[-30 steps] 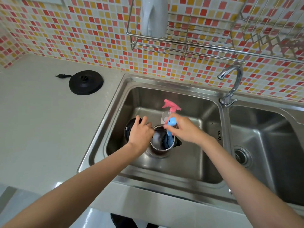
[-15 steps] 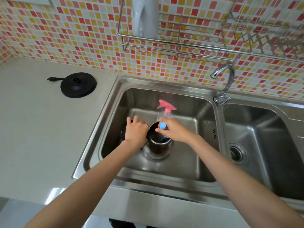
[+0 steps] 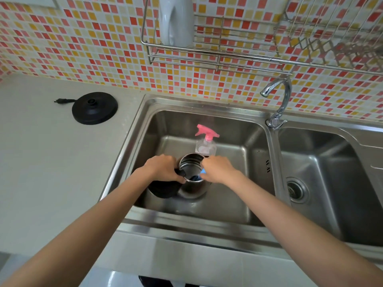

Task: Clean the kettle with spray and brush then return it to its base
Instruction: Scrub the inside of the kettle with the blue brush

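A steel kettle with its black lid hanging open stands in the left sink basin. My left hand grips the kettle's black handle at its left side. My right hand holds a blue brush, whose dark head reaches down inside the kettle. A clear spray bottle with a pink trigger stands just behind the kettle. The black round kettle base with its plug lies on the counter at the left.
A chrome tap rises between the two basins; the right basin has a drain. A wire rack on the tiled wall holds a white bottle. The pale counter stretches left of the sink.
My right hand has pushed the brush deeper into the kettle, so less of the blue handle shows. My left hand has shifted on the handle, and the lid now hangs lower left.
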